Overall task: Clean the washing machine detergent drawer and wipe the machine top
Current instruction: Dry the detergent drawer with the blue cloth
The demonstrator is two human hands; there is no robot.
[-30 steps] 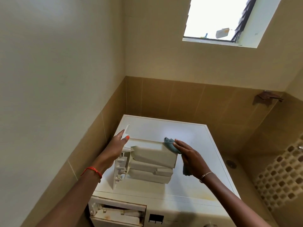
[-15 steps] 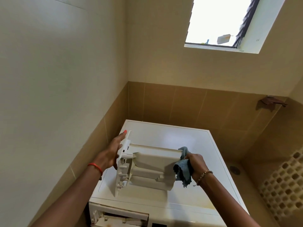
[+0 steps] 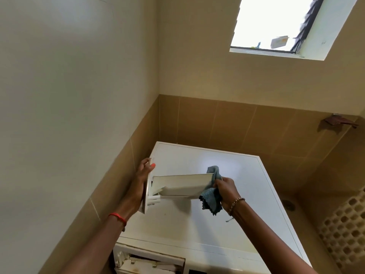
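Note:
I hold the white detergent drawer (image 3: 181, 185) in the air above the white washing machine top (image 3: 233, 230). My left hand (image 3: 141, 184) grips the drawer's front panel at its left end. My right hand (image 3: 227, 191) grips a blue cloth (image 3: 212, 196) wrapped over the drawer's right end. The drawer is turned so a flat side faces me and its compartments are hidden. Below, at the machine's front left, the open drawer slot (image 3: 148, 263) shows.
A beige wall stands close on the left, and brown tiles run behind the machine. A window (image 3: 276, 24) is high on the right. To the right of the machine lie a floor drain (image 3: 288, 204) and a patterned tiled wall (image 3: 347, 228).
The drawer has been rotated, so a flat side now faces me instead of its stepped underside. My right hand with the cloth moved from the top edge to the right end.

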